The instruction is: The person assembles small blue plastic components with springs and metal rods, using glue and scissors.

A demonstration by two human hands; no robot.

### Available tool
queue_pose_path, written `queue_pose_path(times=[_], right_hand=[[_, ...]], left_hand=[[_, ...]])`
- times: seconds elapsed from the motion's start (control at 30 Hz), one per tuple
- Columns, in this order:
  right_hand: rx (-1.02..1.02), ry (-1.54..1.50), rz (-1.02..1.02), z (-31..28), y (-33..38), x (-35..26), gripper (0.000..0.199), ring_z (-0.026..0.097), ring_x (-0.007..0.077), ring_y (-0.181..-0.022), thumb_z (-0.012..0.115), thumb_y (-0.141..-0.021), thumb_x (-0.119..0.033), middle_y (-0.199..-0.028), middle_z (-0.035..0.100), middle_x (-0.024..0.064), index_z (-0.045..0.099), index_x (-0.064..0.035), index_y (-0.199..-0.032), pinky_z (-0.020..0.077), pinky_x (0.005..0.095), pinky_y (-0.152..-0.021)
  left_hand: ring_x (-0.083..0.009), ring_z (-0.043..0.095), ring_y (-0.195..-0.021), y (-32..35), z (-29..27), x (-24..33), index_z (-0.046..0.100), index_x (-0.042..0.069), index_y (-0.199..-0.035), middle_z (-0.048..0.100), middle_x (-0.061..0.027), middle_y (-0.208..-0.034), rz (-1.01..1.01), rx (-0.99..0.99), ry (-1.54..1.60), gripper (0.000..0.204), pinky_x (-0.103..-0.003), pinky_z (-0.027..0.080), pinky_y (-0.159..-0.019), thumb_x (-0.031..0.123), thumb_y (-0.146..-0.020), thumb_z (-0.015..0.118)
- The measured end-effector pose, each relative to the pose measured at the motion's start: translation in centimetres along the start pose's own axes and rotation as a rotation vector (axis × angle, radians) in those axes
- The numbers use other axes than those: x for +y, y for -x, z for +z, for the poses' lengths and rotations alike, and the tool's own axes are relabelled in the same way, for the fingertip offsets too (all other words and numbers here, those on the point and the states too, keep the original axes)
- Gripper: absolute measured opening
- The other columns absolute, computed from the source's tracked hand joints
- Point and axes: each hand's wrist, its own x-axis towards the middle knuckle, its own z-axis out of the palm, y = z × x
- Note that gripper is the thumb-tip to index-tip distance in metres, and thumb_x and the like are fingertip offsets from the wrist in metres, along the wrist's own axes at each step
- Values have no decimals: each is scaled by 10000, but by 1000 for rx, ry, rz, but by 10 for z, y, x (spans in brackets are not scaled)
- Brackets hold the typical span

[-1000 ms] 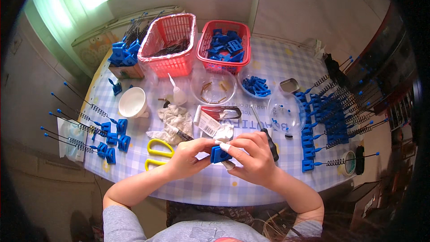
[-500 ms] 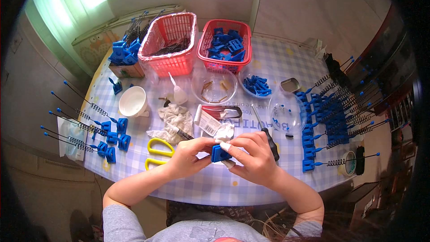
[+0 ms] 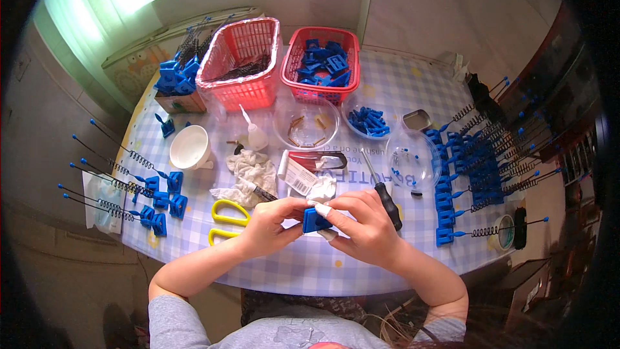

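A blue plastic clip [image 3: 314,221] is pinched between my two hands above the table's near side. My left hand [image 3: 272,225] closes its fingers on the clip's left edge. From the other side, my right hand [image 3: 367,227] grips it, with white wrapping on the thumb and a fingertip. Parts of the clip are hidden behind the fingers. Yellow-handled scissors [image 3: 227,213] lie beside my left hand. A screwdriver with a black handle [image 3: 389,207] lies just beyond my right hand. A crumpled white cloth [image 3: 252,171] rests beyond my left hand.
Finished-looking blue clips with coiled black wires stand at left [image 3: 158,197] and in a dense group at right [image 3: 475,171]. Red baskets [image 3: 240,84] [image 3: 321,94], a white cup [image 3: 188,147], a glue bottle [image 3: 257,137] and bowls of small parts [image 3: 368,123] occupy the far side.
The blue clip has turned slightly between my fingers, showing more of its broad face. Both hands stay nearly in place, still gripping it.
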Motion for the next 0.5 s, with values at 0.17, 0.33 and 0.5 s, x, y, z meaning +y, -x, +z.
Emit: queue_pose_path(times=[0.17,0.33,0.5], right_hand=[[2,-15,-2,0,0,0,449,516,215,-858,675,-506,-81,-918,541,58,571,-35,-941,385,337,-720],[0,-35,6,1,1,1,449,514,223,-853,668,-516,-74,-918,537,66,569,-30,-951,390,342,-721],[6,-39,12,0,-2,-1,418,520,224,-832,694,-526,-65,-897,545,65,574,-29,-925,396,336,-702]], left_hand=[[-137,577,-841,2,-2,-4,477,-29,-1022,566,-78,-907,13,-41,0,356,-255,477,-727,-76,-687,587],[-140,572,-857,1,-1,-6,473,-32,-1027,563,-82,-916,15,-50,6,351,-262,472,-750,-83,-695,580],[-157,603,-830,1,1,-5,508,-7,-1002,598,-92,-886,24,5,40,327,-264,484,-732,-68,-691,590]])
